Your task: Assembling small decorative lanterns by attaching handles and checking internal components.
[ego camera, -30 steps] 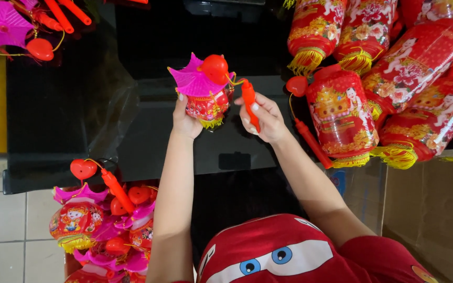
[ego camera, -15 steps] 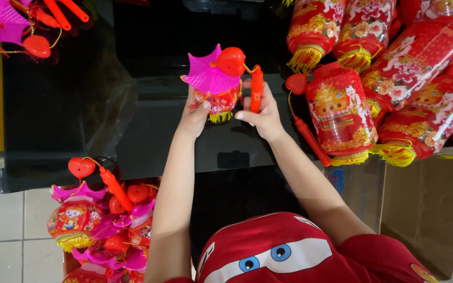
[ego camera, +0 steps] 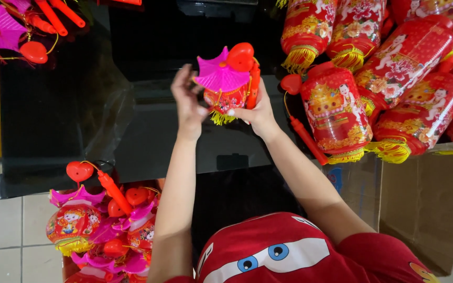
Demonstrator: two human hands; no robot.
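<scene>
Right hand (ego camera: pixel 258 112) grips small red lantern (ego camera: pixel 226 86) over black table (ego camera: pixel 53 120); left hand (ego camera: pixel 187 99) open beside lantern; tiled floor (ego camera: pixel 6 230) below table.

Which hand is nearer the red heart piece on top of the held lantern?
Right. The right hand grips the lantern just below the red heart piece; the left hand sits farther off, left of the pink roof.

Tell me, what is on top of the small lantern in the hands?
A pink pointed roof sits on the small lantern, with a red heart piece above it. The right hand covers part of its body; the left hand is beside it.
</scene>
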